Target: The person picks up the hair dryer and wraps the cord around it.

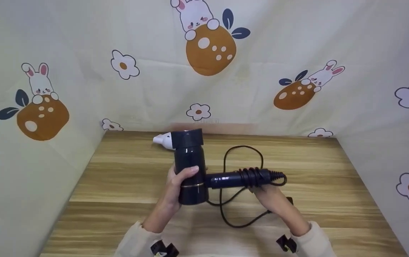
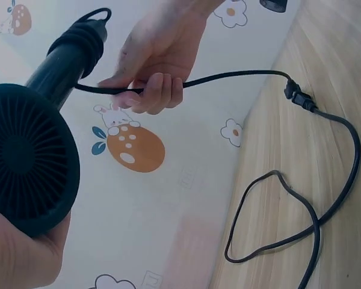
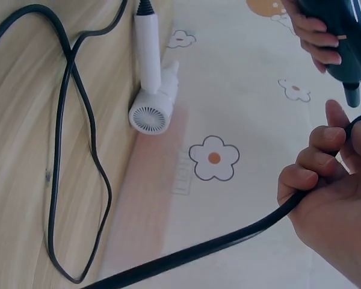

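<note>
A dark navy hair dryer (image 1: 190,159) is held up over the wooden table, its nozzle toward the back and its handle to the right. My left hand (image 1: 171,187) grips the barrel near the rear, thumb across the top. The round vented rear grille (image 2: 24,159) faces the left wrist camera. Several turns of black cord (image 1: 250,177) wrap the handle. Below the handle's end, my right hand (image 1: 271,198) holds the cord with curled fingers, as both wrist views show. From that hand, the cord (image 2: 240,73) runs to a black plug (image 2: 299,97).
A white hair dryer (image 3: 150,99) lies at the table's back edge, partly hidden behind the dark one in the head view. Loose cord (image 3: 57,156) loops over the wooden table (image 1: 118,185). Printed fabric (image 1: 147,92) encloses the back and sides.
</note>
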Available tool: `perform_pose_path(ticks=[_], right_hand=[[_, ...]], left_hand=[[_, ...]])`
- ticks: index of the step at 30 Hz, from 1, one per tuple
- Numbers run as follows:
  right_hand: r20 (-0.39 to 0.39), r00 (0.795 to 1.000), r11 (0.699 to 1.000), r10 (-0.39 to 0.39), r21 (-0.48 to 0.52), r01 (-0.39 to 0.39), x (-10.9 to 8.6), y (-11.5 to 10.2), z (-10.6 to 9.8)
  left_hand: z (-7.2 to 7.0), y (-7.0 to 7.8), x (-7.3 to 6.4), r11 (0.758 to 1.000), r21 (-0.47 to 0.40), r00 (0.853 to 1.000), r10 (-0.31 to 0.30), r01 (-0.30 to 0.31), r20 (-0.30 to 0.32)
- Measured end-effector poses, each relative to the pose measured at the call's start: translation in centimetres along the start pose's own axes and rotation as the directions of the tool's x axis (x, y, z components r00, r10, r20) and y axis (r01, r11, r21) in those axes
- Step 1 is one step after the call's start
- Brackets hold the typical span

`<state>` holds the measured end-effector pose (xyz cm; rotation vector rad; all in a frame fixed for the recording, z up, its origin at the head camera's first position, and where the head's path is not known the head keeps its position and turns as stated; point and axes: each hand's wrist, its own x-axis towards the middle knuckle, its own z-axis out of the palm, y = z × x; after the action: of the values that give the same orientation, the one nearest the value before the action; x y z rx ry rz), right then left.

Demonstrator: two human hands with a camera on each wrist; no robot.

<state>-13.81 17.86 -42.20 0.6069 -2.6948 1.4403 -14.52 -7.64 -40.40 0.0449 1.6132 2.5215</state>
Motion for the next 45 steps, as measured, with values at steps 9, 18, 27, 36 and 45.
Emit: perform_pose_path(ticks=[9,18,27,36,45], right_hand=[[0.053,0.99,0.961,-0.133,-0.237,0.141,-0.4,-0.8,1.3],[0.141,0.974,0.838,-0.179,-0.496,0.226,-1.3,-2.6,1.0],[0.103,0.968,0.768,-0.228,-0.593,0.244,-1.3,-4.3,-0.4],[-0.001,0.898,0.689,-0.441,-0.642,0.337,-0.7,-4.0,-1.6],[0.034,0.866,0.756,-0.499,-0.472,0.454,0.0,-3.2,-1.9]], left_hand=[[0.1,-0.2,0.3,0.999,-0.015,0.994,0.046,-0.048,-0.095],[-0.1,-0.7,1.0,0.965,0.211,0.976,0.183,-0.155,-0.121],[0.0,-1.0,1.1,0.887,0.407,0.967,0.253,-0.218,-0.034],[-0.1,-1.0,1.2,0.86,0.463,0.976,0.207,-0.215,0.067],[-0.4,-1.0,1.4,0.872,0.449,0.98,0.152,-0.194,0.128]])
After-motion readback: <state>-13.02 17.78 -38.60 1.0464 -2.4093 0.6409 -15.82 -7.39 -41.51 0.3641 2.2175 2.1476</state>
